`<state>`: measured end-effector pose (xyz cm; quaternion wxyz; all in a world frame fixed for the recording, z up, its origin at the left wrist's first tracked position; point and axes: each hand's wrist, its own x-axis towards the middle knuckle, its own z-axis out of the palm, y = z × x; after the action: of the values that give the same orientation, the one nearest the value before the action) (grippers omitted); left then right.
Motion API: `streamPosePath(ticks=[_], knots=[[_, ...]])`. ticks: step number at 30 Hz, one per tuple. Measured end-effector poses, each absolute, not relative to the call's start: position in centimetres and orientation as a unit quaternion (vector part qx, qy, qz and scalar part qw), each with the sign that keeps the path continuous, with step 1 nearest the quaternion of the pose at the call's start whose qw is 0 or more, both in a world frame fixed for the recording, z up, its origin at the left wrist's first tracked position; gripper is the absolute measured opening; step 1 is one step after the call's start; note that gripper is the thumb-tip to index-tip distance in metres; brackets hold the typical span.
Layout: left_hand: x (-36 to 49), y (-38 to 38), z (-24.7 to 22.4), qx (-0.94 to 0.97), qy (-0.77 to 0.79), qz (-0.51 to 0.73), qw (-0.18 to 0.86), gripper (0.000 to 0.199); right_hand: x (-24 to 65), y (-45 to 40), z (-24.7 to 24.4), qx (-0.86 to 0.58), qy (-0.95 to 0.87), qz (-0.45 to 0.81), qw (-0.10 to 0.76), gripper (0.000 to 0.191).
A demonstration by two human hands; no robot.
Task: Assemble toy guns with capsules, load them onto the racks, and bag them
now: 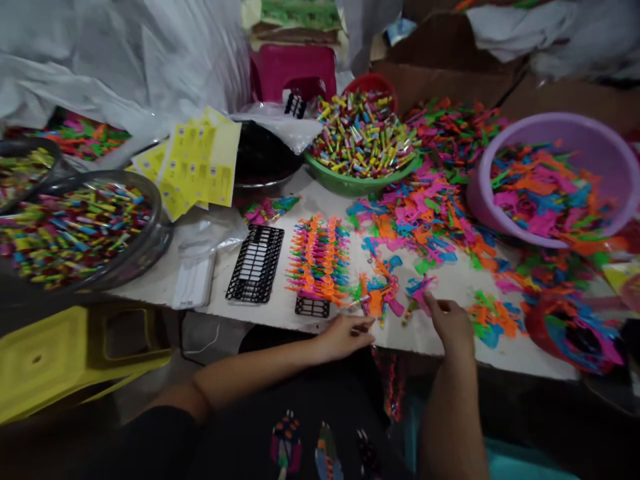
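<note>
My right hand (pixel 453 323) has its thumb and finger pinched on a small pink plastic toy (pixel 425 285), with blue and green pieces against it. My left hand (pixel 345 339) is at the table's front edge, fingers curled inward; anything between its fingertips is too small to make out. Just beyond it lie several small plastic toy guns (pixel 377 297) in orange, pink and blue. To their left, rows of bright toys stand packed in a black plastic rack (pixel 313 306). Left of that, another black rack (pixel 256 263) holds nothing.
A green basin (pixel 360 185) of small colourful tubes stands behind, and a purple basin (pixel 550 127) of plastic toys at right. Loose toys (pixel 425 207) are heaped between. At left are a dark bowl (pixel 160 200), yellow label sheets (pixel 200 157) and a yellow stool (pixel 45 353).
</note>
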<state>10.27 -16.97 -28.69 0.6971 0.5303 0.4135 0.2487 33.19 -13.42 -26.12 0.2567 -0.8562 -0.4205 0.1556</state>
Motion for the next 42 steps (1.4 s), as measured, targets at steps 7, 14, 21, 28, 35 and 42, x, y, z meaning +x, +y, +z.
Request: streamPosePath(ticks=[7, 14, 21, 28, 35, 42], knots=[[7.8, -16.1, -26.4, 0.686, 0.283, 0.107, 0.661, 0.037, 30.5, -3.4, -23.5, -0.72, -0.632, 0.1, 0.269, 0.039], [5.5, -15.0, -25.7, 0.723, 0.302, 0.07, 0.618, 0.044, 22.7, 13.0, -19.9, -0.695, -0.69, 0.006, 0.202, 0.037], [5.3, -14.6, -27.0, 0.718, 0.299, 0.025, 0.628, 0.038, 20.2, 19.6, -19.2, -0.731, -0.682, 0.008, -0.014, 0.033], [5.7, -14.3, -27.6, 0.677, 0.291, 0.031, 0.676, 0.038, 24.6, 17.0, -18.3, -0.692, -0.669, 0.08, 0.26, 0.033], [6.9, -14.8, -28.0, 0.574, 0.285, 0.09, 0.762, 0.035, 27.0, 6.1, -16.9, -0.541, -0.493, 0.356, 0.58, 0.033], [9.2, -15.6, -27.2, 0.36, 0.297, 0.236, 0.852, 0.058, 26.6, -7.5, -21.9, -0.515, -0.315, 0.543, 0.584, 0.028]])
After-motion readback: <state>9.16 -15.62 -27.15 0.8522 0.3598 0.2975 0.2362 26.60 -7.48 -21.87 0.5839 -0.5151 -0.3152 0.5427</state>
